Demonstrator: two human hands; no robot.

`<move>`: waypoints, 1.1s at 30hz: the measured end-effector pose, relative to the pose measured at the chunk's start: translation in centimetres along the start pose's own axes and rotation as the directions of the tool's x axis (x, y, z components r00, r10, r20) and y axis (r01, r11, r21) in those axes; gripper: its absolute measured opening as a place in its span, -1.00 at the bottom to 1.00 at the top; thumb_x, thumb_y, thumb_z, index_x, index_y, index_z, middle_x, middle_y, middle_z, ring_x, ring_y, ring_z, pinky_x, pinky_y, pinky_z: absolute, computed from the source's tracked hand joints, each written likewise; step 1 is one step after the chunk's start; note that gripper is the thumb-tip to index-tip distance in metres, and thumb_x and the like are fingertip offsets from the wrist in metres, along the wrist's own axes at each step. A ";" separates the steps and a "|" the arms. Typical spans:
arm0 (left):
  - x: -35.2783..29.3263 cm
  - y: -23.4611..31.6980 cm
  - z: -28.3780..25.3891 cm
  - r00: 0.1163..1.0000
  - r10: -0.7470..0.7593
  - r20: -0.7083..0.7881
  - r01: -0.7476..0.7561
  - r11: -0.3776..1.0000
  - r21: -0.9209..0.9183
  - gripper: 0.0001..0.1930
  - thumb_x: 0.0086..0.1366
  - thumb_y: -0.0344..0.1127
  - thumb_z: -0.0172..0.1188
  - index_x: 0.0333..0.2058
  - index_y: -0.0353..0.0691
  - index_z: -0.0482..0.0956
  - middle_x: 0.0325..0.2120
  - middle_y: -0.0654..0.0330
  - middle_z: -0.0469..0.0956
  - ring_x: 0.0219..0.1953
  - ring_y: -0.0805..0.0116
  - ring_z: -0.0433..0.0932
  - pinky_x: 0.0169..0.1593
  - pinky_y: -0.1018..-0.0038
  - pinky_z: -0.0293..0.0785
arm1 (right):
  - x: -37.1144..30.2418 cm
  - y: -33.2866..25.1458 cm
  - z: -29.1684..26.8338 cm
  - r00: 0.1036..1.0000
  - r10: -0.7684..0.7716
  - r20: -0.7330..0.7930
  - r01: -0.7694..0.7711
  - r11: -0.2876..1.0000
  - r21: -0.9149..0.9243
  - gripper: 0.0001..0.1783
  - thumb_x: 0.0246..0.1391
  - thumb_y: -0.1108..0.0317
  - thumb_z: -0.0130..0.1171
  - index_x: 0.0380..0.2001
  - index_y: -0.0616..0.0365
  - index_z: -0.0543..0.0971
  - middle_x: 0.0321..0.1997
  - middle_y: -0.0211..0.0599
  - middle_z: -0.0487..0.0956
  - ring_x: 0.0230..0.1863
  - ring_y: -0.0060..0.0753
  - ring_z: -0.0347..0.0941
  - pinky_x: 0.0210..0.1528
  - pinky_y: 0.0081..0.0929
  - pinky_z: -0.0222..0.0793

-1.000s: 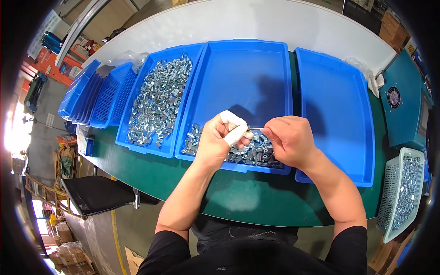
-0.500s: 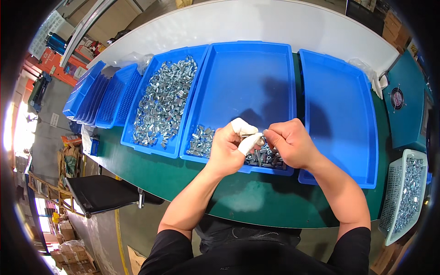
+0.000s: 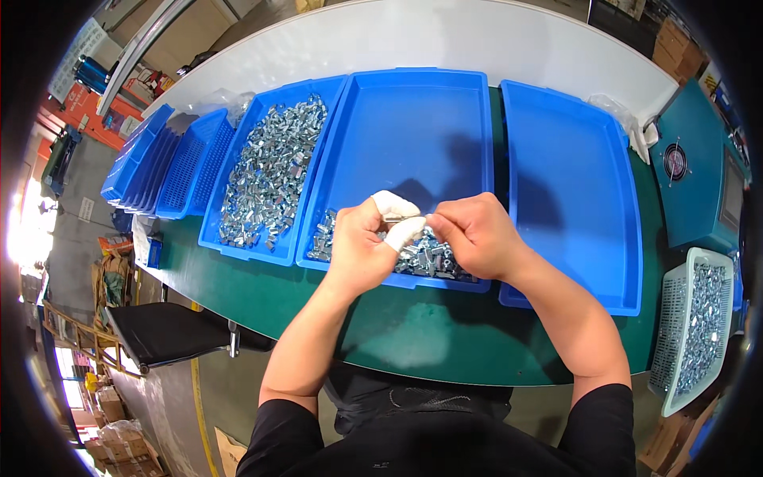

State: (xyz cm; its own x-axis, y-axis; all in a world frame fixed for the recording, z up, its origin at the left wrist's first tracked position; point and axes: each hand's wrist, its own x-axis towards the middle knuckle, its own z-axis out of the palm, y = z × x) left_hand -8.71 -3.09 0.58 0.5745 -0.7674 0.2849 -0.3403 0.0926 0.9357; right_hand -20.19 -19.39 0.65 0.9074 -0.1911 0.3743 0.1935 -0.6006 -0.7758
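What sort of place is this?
Probably a factory workshop: two blue plastic trays of loose metal parts on a green workbench, a pale-green basket of similar pieces, and cardboard boxes.

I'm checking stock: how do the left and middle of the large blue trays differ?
The left tray is narrower than the middle tray. Metal pieces cover most of the left tray, but lie only toward the near edge of the middle tray. Both are blue and shallow.
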 end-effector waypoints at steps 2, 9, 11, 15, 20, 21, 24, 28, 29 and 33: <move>-0.1 -0.1 -1.3 0.995 -0.074 -0.073 0.078 0.995 0.059 -0.93 0.36 -0.39 0.21 -0.29 -0.25 0.57 -0.54 0.26 0.58 -0.51 0.56 0.56 -0.44 0.60 0.47 | -0.1 0.1 -0.1 0.995 -0.068 -0.071 0.060 0.992 -0.107 -0.60 0.17 0.29 0.17 -0.72 0.16 0.41 -0.72 -0.08 0.38 -0.65 0.12 0.33 -0.60 -0.13 0.17; 0.3 -3.6 -13.6 0.873 0.074 -0.481 0.279 0.735 0.618 -0.76 0.30 -0.40 0.28 -0.07 -0.32 0.58 -0.26 0.17 0.64 -0.19 0.36 0.61 -0.03 0.46 0.51 | 0.7 0.6 -1.1 0.975 0.066 -0.211 -0.044 0.993 0.105 -0.63 0.24 0.37 0.09 -0.66 0.27 0.47 -0.74 -0.20 0.41 -0.71 -0.40 0.25 -0.58 -0.40 0.19; -0.6 -4.7 -14.7 0.887 0.342 -0.310 0.154 0.414 0.897 -0.72 0.27 -0.42 0.27 -0.04 -0.30 0.59 -0.13 0.09 0.63 -0.07 0.24 0.59 0.09 0.39 0.45 | 1.1 0.2 -1.5 0.970 0.096 -0.225 -0.061 0.985 0.159 -0.62 0.28 0.34 0.07 -0.64 0.27 0.50 -0.75 -0.29 0.39 -0.70 -0.51 0.22 -0.58 -0.43 0.17; 0.0 -0.9 -6.6 0.987 0.149 0.058 -0.151 0.753 0.641 -0.74 0.21 -0.41 0.30 -0.10 -0.24 0.61 -0.02 0.02 0.59 0.10 0.09 0.52 0.17 0.27 0.40 | 1.4 1.2 -1.6 0.939 0.259 -0.227 -0.168 0.920 0.355 -0.56 0.33 0.27 0.03 -0.65 0.22 0.48 -0.74 -0.44 0.37 -0.68 -0.64 0.22 -0.58 -0.51 0.15; 2.6 0.5 2.7 0.852 0.140 0.505 -0.400 0.797 0.452 -0.67 0.13 -0.38 0.35 -0.12 -0.26 0.57 0.07 -0.14 0.48 0.08 -0.17 0.47 0.16 0.13 0.38 | 1.3 2.9 -2.7 0.916 0.303 -0.262 -0.172 0.888 0.426 -0.53 0.38 0.19 0.00 -0.63 0.15 0.46 -0.72 -0.57 0.34 -0.68 -0.75 0.25 -0.60 -0.63 0.16; 3.1 0.3 3.6 0.835 0.159 0.527 -0.415 0.810 0.414 -0.69 0.11 -0.39 0.34 -0.14 -0.27 0.56 0.04 -0.17 0.49 0.06 -0.17 0.47 0.13 0.14 0.41 | 1.4 2.9 -2.6 0.913 0.306 -0.268 -0.166 0.882 0.442 -0.54 0.38 0.18 0.00 -0.63 0.15 0.46 -0.72 -0.58 0.34 -0.69 -0.75 0.23 -0.60 -0.63 0.16; 3.5 0.2 4.9 0.844 -0.062 0.533 -0.166 0.914 0.369 -0.76 0.10 -0.42 0.33 -0.23 -0.29 0.56 -0.12 -0.12 0.54 -0.04 -0.13 0.51 0.02 0.16 0.45 | 1.5 3.0 -2.6 0.916 0.296 -0.271 -0.158 0.887 0.435 -0.54 0.39 0.18 -0.01 -0.62 0.14 0.47 -0.72 -0.58 0.33 -0.70 -0.75 0.21 -0.61 -0.63 0.16; 4.4 -0.2 2.5 0.835 -0.033 0.550 -0.313 0.792 0.524 -0.83 0.09 -0.45 0.32 -0.34 -0.29 0.55 -0.32 0.03 0.57 -0.18 -0.07 0.53 -0.08 0.16 0.46 | 1.6 2.7 -2.5 0.913 0.304 -0.272 -0.161 0.881 0.444 -0.53 0.38 0.18 0.00 -0.63 0.15 0.47 -0.75 -0.55 0.33 -0.70 -0.73 0.23 -0.61 -0.62 0.16; 4.7 -0.1 1.7 0.833 -0.111 0.541 -0.232 0.819 0.526 -0.82 0.10 -0.44 0.32 -0.29 -0.27 0.57 -0.23 0.01 0.57 -0.12 -0.06 0.52 -0.04 0.18 0.46 | 1.6 2.3 -2.5 0.915 0.306 -0.261 -0.176 0.888 0.425 -0.53 0.38 0.18 0.01 -0.63 0.16 0.47 -0.76 -0.54 0.32 -0.70 -0.73 0.24 -0.61 -0.61 0.16; 3.9 0.4 2.1 0.866 -0.054 0.496 -0.221 0.851 0.477 -0.68 0.15 -0.37 0.34 -0.10 -0.24 0.57 -0.05 -0.09 0.52 0.05 -0.10 0.45 0.10 0.21 0.42 | 1.6 1.6 -2.5 0.921 0.296 -0.252 -0.155 0.873 0.462 -0.53 0.37 0.18 0.02 -0.63 0.19 0.47 -0.77 -0.54 0.32 -0.69 -0.72 0.22 -0.61 -0.59 0.14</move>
State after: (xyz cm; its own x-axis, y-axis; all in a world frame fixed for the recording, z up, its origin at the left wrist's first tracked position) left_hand -8.17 -7.42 1.67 0.1466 -0.9848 0.0934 -0.7716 -0.0547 0.6338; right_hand -19.34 -22.58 1.30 0.7991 -0.5499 0.2429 0.2012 -0.1361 -0.9700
